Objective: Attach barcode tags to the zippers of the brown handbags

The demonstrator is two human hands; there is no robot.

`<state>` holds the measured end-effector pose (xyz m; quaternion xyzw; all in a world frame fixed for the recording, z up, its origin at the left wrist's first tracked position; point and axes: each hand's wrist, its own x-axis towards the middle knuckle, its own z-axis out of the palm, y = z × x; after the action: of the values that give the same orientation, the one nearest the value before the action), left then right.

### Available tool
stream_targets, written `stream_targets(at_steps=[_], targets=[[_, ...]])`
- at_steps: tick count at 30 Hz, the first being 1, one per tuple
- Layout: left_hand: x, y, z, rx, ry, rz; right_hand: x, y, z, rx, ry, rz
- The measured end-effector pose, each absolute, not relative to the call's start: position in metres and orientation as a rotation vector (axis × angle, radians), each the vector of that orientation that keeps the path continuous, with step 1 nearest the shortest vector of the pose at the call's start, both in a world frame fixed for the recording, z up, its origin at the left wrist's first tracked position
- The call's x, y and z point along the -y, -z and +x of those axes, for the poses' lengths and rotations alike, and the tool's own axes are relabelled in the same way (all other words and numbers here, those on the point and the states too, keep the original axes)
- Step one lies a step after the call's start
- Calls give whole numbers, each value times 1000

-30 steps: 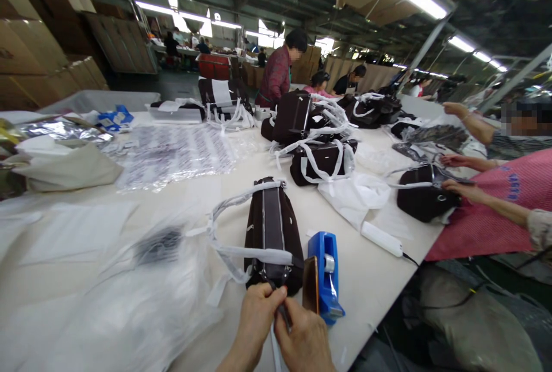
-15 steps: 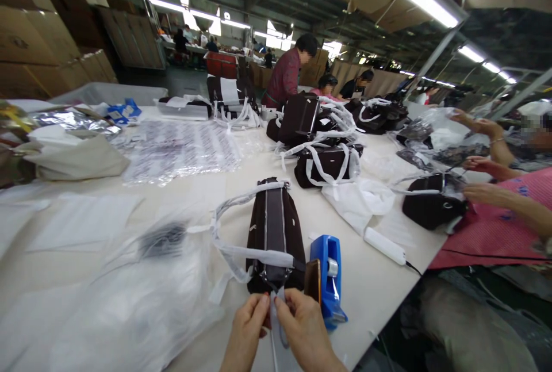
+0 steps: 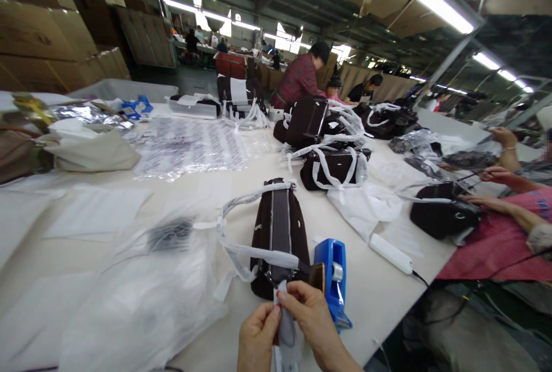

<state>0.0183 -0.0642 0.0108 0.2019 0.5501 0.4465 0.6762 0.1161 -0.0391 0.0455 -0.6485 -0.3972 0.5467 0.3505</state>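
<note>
A dark bag with a grey centre band lies on the white table in front of me, its handle wrapped in white material. At the bag's near end, my left hand pinches a pale wrapped strip. My right hand pinches the same strip slightly higher, just below the bag. The strip hangs down between both hands. Right of the bag stands a blue tape dispenser, with a brown-edged flat object beside it, partly behind my right hand.
Several dark bags with wrapped handles sit farther back. Clear plastic bags lie on the left, near a beige pouch. A white bar-shaped device with a cord lies right. At the right edge, a person's hands hold another dark bag.
The view has shifted slightly. My right hand has moved up the strip relative to my left hand, and more of the strip now shows. At right, the other person's hands and bag have moved slightly.
</note>
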Motion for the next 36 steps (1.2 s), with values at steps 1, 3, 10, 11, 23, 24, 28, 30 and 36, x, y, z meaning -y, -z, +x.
stream_targets(at_steps=[1,3,10,11,23,24,28,30,36], targets=[[64,-12,19,-1243,-1016,428,39,-46,116,946,-1472,-1654],[62,-13,20,-1254,-1046,375,40,-46,116,833,-1521,-1637],[58,-12,19,-1269,-1173,344,39,-43,119,576,-1642,-1565],[58,-11,19,-1279,-1171,362,39,-43,118,546,-1664,-1546],[50,-15,17,-1020,-957,28,40,-40,119,809,-1591,-1537],[50,-14,17,-978,-946,23,39,-41,119,828,-1586,-1541],[53,-5,15,-746,-913,-3,38,-44,118,848,-1598,-1551],[55,-2,14,-701,-888,-13,38,-42,117,847,-1588,-1566],[53,-11,15,-836,-922,68,40,-41,120,820,-1617,-1550]])
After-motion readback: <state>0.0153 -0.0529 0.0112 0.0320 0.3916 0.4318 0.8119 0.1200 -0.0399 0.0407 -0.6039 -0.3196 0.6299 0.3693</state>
